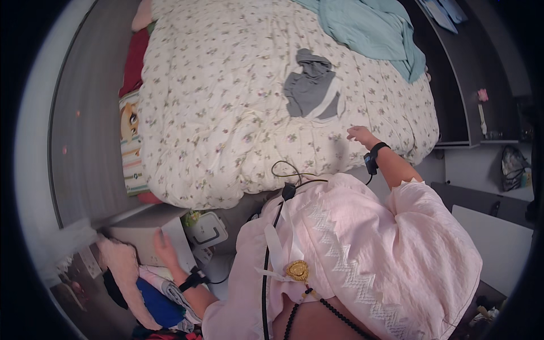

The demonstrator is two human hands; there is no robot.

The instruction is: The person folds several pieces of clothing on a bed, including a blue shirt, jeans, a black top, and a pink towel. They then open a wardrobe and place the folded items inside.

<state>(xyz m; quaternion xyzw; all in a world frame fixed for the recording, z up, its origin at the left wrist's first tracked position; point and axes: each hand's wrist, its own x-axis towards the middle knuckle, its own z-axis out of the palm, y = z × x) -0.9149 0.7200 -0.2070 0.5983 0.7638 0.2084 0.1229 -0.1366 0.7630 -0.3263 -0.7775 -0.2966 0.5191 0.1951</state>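
My right hand (361, 136) hovers over the near right part of a bed quilt with a small flower print (204, 106). Its fingers are loosely curled, and nothing shows in them. Just beyond it lies a grey hooded garment (312, 91) with a white panel, roughly folded. My left hand (165, 248) is low on the left, empty and slightly blurred, in front of a pale box-like cabinet (136, 238). Beside that hand is a heap of clothes, with a pink fluffy garment (125, 276) and a blue one (159, 304).
A light teal blanket (365, 34) lies bunched at the bed's far right. A white container with a dark handle (207, 229) stands below the bed's edge. Dark shelving (488, 76) lines the right side. A black cable (265, 280) hangs down my front.
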